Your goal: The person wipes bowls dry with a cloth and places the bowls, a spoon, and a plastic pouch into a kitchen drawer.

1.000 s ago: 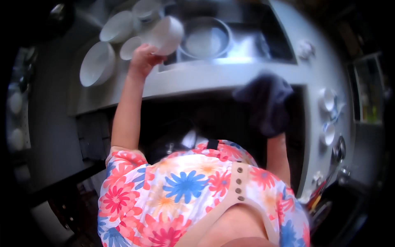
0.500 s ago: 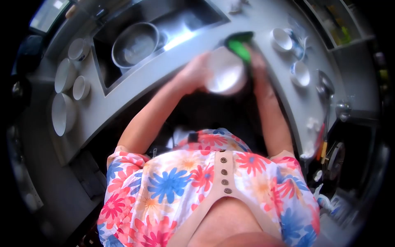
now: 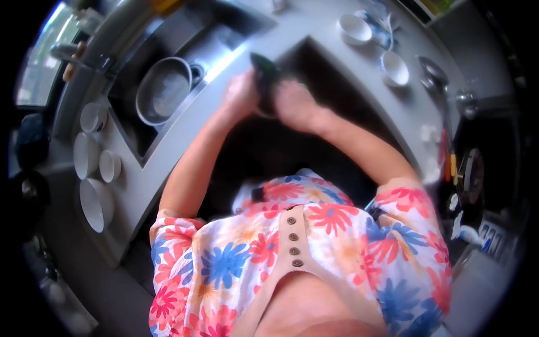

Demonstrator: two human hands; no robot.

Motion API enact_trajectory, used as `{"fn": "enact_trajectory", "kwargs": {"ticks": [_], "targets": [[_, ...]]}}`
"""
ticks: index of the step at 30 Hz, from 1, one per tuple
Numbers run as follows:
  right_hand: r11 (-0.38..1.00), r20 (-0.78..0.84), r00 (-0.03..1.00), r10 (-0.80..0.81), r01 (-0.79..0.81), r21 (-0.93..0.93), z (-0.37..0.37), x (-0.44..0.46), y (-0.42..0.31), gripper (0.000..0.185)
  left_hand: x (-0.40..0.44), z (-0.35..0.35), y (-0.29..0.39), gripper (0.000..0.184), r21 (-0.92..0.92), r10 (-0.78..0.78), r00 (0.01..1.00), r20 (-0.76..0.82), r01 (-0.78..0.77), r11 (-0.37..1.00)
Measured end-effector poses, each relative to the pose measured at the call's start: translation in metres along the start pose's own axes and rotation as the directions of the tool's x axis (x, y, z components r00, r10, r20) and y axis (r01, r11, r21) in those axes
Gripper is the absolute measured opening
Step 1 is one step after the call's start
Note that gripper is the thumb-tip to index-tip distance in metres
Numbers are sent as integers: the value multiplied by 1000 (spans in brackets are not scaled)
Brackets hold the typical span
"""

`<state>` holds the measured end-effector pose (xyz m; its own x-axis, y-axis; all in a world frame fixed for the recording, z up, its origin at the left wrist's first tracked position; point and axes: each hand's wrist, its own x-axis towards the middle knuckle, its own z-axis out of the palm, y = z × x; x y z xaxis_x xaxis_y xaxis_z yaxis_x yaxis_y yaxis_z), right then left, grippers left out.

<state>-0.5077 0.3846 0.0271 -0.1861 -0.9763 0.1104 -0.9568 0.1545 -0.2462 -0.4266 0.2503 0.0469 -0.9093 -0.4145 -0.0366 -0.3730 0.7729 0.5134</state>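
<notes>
My left hand (image 3: pixel 241 92) and my right hand (image 3: pixel 296 105) are close together in front of me, over the counter's front edge, both smeared by motion. A dark green cloth (image 3: pixel 265 70) is bunched between them, and my right hand is closed on it. My left hand's fingers are curled at the cloth's left side. The white bowl that this hand held in the earlier frame is hidden now, apparently behind the cloth. Left of my hands a large round metal pan (image 3: pixel 164 92) sits in the sink (image 3: pixel 143 149).
Several white bowls (image 3: pixel 96 205) stand on the counter (image 3: pixel 135 182) at the left. Two more bowls (image 3: pixel 355 29) are at the upper right, near a metal ladle (image 3: pixel 431 74). Utensils with red and orange handles (image 3: pixel 447 163) lie at the right edge.
Both hands have moved left in view, with the cloth. The white bowl's inside, earlier facing up, no longer shows. My right hand has come across closer to my left. The view has turned.
</notes>
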Motion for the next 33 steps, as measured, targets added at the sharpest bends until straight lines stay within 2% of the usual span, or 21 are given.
{"fn": "enact_trajectory", "kwargs": {"ticks": [3,5,7,9,10,11,12,13,14,15,16,17,18,19,21,23,25,27,29,30,33], "targets": [[967,387,914,126,-200,156,-1,-1,-12,18,-1,11,-4,37,98,41,999,-10,-40,994],[810,321,945,71,-242,534,11,0,-6,24,-11,13,3,40,172,110,994,7,-110,979],[357,287,958,11,-272,894,26,-7,7,22,-13,15,-4,41,111,108,994,21,-110,988],[135,289,956,-38,-282,950,-9,-22,7,18,-13,15,-14,42,49,71,997,-20,-70,996],[-131,305,952,27,-299,945,-14,-33,7,18,-10,27,-34,42,-42,169,963,-212,-182,982],[-142,232,961,154,-210,967,-37,-46,3,21,-7,26,-35,38,-270,-75,983,-165,28,962],[-149,127,941,313,-84,985,-43,-56,4,22,-9,19,-29,33,-532,-212,977,1,180,827],[-131,22,887,462,44,990,-46,-63,3,23,-13,11,-22,28,-719,-293,936,196,341,606],[-51,-99,842,530,149,988,-44,-68,3,22,-15,18,-17,22,-834,-287,917,276,377,402],[112,-144,824,548,98,989,-44,-71,-3,23,-15,30,-10,15,-898,-262,898,355,405,174],[423,-348,787,510,123,898,-35,-68,-12,26,-14,48,-9,8,-904,-178,888,423,426,-24],[690,-528,744,410,126,713,-22,-60,-19,29,-14,59,3,13,-864,-43,876,481,465,-193],[914,-671,707,225,87,397,-16,-55,-20,37,-16,67,25,9,-832,-67,858,510,472,-291],[918,-636,737,229,54,393,-2,-53,-12,35,-18,72,41,7,-790,-86,835,543,474,-389],[891,-716,601,357,12,454,-18,-45,-12,29,-17,70,39,8,-805,104,851,515,521,-283],[858,-622,657,426,-76,508,-28,-47,8,27,-19,64,47,7,-802,113,814,570,581,-136],[633,-376,721,582,-112,766,-55,-56,21,37,-21,65,57,14,-835,184,816,548,548,55],[343,19,796,606,-283,896,-64,-77,46,43,-18,69,65,21,-840,274,797,539,485,242],[92,275,793,544,-382,919,-55,-101,68,45,-21,89,79,24,-865,190,890,414,319,387],[19,274,830,486,-323,946,-50,-112,73,45,-18,95,81,25,-793,205,869,451,285,538],[-67,321,733,600,-354,933,-47,-152,77,44,-9,112,93,23,-593,354,863,361,-80,801]]}}
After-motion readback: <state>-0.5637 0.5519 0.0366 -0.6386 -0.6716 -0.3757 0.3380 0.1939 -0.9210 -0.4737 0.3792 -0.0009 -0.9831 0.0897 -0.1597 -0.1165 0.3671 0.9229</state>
